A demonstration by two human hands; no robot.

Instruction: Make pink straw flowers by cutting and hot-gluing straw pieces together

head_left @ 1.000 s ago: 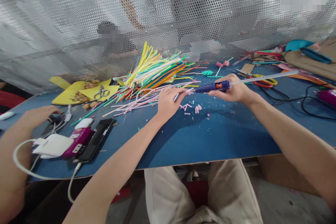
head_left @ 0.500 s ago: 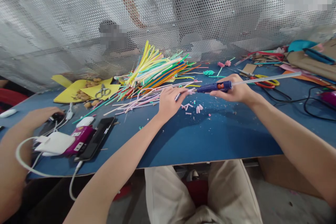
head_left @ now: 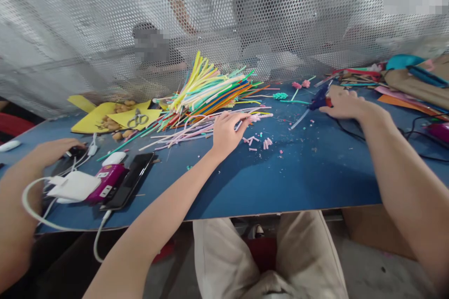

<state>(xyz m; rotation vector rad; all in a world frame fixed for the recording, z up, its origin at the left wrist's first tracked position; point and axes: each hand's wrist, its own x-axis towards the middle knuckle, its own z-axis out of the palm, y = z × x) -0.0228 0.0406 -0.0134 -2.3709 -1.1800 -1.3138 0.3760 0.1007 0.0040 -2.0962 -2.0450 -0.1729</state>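
My left hand [head_left: 227, 131] is closed in a pinch on a pale pink fuzzy stem [head_left: 261, 116], whose tufted end points right over the table. To the right, my right hand [head_left: 345, 103] grips a dark blue hot glue gun [head_left: 320, 98]. A translucent glue stick [head_left: 300, 119] sticks out of the gun, slanting down to the left near the tabletop. Below my left hand lie several short cut pink pieces [head_left: 267, 143]. Loose pink and lilac pipe cleaners [head_left: 175, 139] spread out left of that hand, partly hidden behind it.
A large pile of coloured pipe cleaners [head_left: 210, 91] stands behind. Finished-looking teal [head_left: 279, 96] and pink tufts [head_left: 306, 83] lie beyond. Left are scissors [head_left: 138, 118], a phone [head_left: 129, 181], a purple power strip [head_left: 109, 182] and another person's hand [head_left: 61, 150]. Black cables [head_left: 416, 133] run right.
My right hand has moved the glue gun right, away from the pink stem, and turned it so the glue stick now points down-left. My left hand stays almost in place.
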